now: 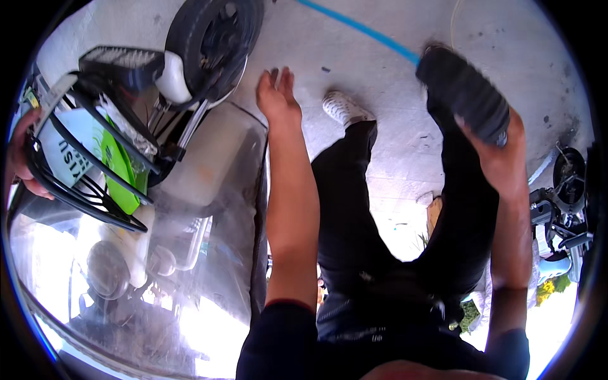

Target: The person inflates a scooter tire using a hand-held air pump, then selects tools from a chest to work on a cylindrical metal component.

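My left hand (278,94) is stretched out over the concrete floor with its fingers apart and nothing in it. It hovers beside a motorcycle wheel (214,47), not touching it. My right hand (503,152) is wrapped round the lower end of an oblong, dark, ribbed object (465,92), smeared by motion, whose kind I cannot make out. That object is held up in front of my right foot and hides it. A white patterned shoe (345,107) on my left foot stands on the floor.
At far left, another person's hand (24,155) is by a black bar rack (57,164) with a green panel (120,168). Below it spreads a glossy, reflecting panel (221,253). A blue hose (364,28) crosses the floor; motorcycle parts (563,196) stand at right.
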Motion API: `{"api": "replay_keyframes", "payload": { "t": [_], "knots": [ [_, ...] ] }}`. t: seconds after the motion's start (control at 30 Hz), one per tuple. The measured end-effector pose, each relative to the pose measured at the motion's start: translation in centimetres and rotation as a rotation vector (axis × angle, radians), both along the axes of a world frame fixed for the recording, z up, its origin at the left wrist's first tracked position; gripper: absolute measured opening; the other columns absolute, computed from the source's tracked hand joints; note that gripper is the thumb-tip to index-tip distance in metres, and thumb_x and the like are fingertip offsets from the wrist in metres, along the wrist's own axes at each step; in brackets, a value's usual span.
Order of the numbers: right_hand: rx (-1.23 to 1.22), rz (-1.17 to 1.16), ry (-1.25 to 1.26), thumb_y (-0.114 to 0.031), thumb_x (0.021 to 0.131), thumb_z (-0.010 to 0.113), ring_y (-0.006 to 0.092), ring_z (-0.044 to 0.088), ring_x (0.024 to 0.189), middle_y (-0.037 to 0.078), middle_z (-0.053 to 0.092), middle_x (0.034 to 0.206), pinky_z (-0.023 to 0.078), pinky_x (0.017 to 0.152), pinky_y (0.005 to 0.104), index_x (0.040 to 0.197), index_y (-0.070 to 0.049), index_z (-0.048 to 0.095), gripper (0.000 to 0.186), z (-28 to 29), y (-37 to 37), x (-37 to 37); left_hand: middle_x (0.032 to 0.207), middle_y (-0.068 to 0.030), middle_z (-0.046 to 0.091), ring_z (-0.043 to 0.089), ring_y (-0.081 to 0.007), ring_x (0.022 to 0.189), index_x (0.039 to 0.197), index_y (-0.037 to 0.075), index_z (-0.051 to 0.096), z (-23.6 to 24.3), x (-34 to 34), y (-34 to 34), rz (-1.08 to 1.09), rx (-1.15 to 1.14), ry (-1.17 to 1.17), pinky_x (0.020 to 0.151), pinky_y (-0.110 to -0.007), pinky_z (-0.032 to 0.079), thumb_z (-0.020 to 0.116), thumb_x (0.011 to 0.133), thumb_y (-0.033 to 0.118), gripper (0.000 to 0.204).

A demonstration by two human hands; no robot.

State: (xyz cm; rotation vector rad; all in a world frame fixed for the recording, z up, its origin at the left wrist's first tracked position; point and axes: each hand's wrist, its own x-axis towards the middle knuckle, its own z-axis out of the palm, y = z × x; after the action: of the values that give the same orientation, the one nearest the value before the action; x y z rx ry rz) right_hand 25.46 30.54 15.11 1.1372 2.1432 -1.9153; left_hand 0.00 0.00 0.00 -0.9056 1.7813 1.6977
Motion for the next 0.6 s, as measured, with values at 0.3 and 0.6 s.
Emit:
{"api": "replay_keyframes", "payload": {
  "t": [0.3, 0.6],
  "knots": [
    [0.082, 0.009, -0.037, -0.018, 0.089, 0.08, 0.0107, 0.055, 0.066, 0.002, 0.062, 0.079, 0.045, 0.061, 0.0271, 0.117, 0.001, 0.07, 0.035, -8.8, -3.2, -9.9, 0.167, -0.0231, 0.013, 0.021, -0.0333, 0.155, 0.162, 0.005, 0.001, -2.6, -12.0, 2.2, 0.006, 0.28, 0.575, 0.126, -0.042, 0.024, 0.061, 0.095, 0.063, 0.107],
    [0.33, -0.052, 0.097, -0.026, 0.093, 0.078, 0.0055, 0.05, 0.062, -0.004, 0.059, 0.075, 0.043, 0.054, 0.0226, 0.113, -0.004, 0.072, 0.031, -11.8, -1.8, -10.0, 0.145, -0.013, 0.048, 0.051, -0.0279, 0.131, 0.152, 0.015, 0.031, -3.8, -17.8, 6.9, 0.46, 0.365, 0.44, 0.1, -0.037, 0.047, 0.069, 0.092, 0.061, 0.085]
  ]
}}
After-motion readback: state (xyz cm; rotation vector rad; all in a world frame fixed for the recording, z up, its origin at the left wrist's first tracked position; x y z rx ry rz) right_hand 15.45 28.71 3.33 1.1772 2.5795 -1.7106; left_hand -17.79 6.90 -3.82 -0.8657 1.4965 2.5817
